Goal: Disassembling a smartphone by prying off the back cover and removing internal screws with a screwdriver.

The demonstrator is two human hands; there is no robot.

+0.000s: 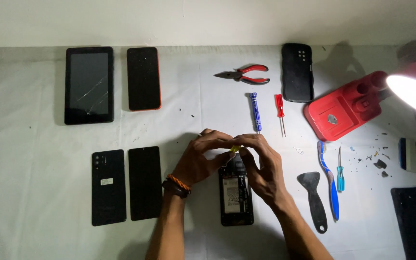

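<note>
Low in the middle of the frame, an opened phone (237,197) lay on the white desk (34,120) with its back cover off and the battery and circuitry showing. Both hands met over its upper end: the left hand (203,161), with a braided orange band and a dark one at the wrist, and the right hand (261,168) were each pinched narrow on a small yellow piece (235,149) held between their fingertips just above the phone. To the left lay two dark phones (109,187) side by side, and at the upper left a cracked tablet (89,84) beside an orange-edged phone (143,78). Above the hands sat red-handled pliers (244,74), a blue screwdriver (254,111) and a small red screwdriver (279,113), with a black phone case (297,72) further up. At the right stood a red lamp base (343,110), its lamp glaring at the frame's edge; below it lay a black scraper (314,200), a blue toothbrush (331,180) and a slim blue screwdriver (340,169).
</note>
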